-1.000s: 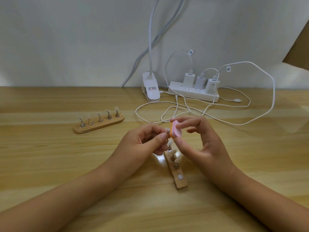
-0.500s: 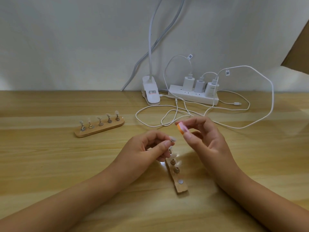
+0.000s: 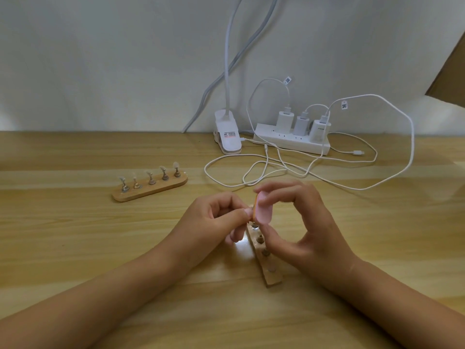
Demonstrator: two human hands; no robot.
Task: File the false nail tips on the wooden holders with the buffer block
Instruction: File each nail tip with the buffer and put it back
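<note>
In the centre of the frame the right hand (image 3: 302, 230) pinches the buffer block (image 3: 263, 209), thumb below and forefinger above; its pink face is turned to the camera and its orange edge toward the left hand (image 3: 214, 222). The left thumb and forefinger close tightly at that edge on something small, seemingly a nail tip (image 3: 252, 206) on its peg, though most of it is hidden. Just below the hands the near wooden holder (image 3: 270, 277) lies on the table (image 3: 75, 248), running toward the lower centre; it carries a few pegs and one bare disc. The far wooden holder (image 3: 151, 191) sits at middle left, well apart, with five tips upright.

The block looks light and slightly yielding, probably foam; it is best held by its ends, so the abrasive faces stay free. The tip is likely thin, springy plastic that flicks away or cracks easily; it should be held by the peg close under it, and the strokes kept light.
</note>
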